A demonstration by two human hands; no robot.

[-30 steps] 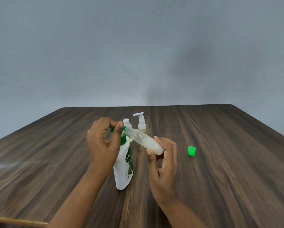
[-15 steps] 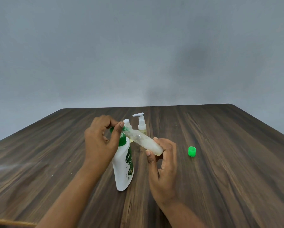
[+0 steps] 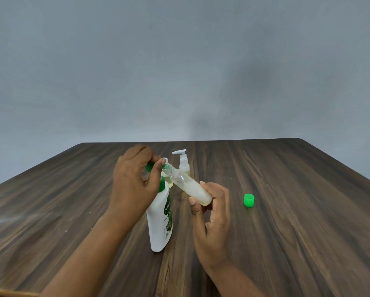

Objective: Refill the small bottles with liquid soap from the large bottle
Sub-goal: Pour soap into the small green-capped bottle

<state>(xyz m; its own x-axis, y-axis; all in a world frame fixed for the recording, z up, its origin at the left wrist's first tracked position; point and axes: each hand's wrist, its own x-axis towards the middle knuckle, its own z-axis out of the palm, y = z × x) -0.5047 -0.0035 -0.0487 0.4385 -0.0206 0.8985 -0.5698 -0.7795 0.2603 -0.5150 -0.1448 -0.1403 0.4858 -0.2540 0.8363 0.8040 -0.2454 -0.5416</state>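
The large white soap bottle [image 3: 159, 219] with a green pump head stands upright on the wooden table [image 3: 287, 221]. My left hand [image 3: 134, 185] curls over the green pump top, fingers pressing on it. My right hand [image 3: 212, 213] grips the base of a small clear bottle [image 3: 191, 188], tilted with its mouth against the pump nozzle; whitish soap fills its lower part. A loose green cap [image 3: 249, 200] lies on the table to the right. Behind stand a small pump bottle [image 3: 183, 162] with yellowish liquid and another small bottle [image 3: 169, 181], mostly hidden.
The table's far edge meets a plain grey wall. A strip of another surface shows at the lower left corner.
My left hand has shifted slightly on the pump top. The small bottle stays tilted at the nozzle, and the green cap has not moved.
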